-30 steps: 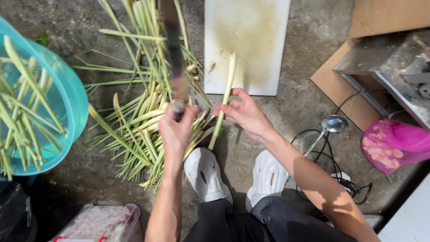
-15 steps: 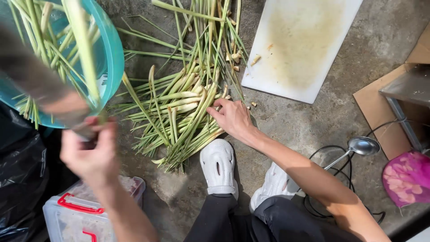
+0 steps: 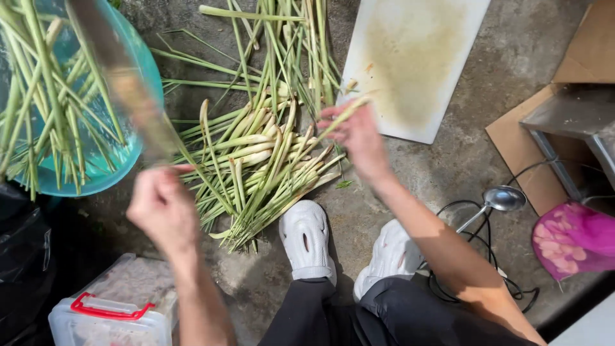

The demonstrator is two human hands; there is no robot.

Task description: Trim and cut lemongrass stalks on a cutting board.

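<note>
My left hand point(image 3: 161, 206) grips the handle of a large knife point(image 3: 122, 83), whose blurred blade points up over the teal basin point(image 3: 138, 150). My right hand point(image 3: 359, 138) is lifting one pale green lemongrass stalk point(image 3: 343, 115) off the heap of stalks point(image 3: 256, 160) on the concrete floor. The white cutting board point(image 3: 410, 57) lies just beyond that hand. The basin at the left holds several trimmed stalks.
My white shoes point(image 3: 307, 240) stand below the heap. A clear plastic box with red handle point(image 3: 112, 307) sits at the bottom left beside a black bag point(image 3: 22, 256). At the right are a metal ladle point(image 3: 500, 200), black cables, cardboard point(image 3: 532, 154) and a pink cloth point(image 3: 573, 240).
My left hand has swung from the basin back toward the heap, knife blade raised. My right hand has picked one stalk out of the heap and lifted it toward the board.
</note>
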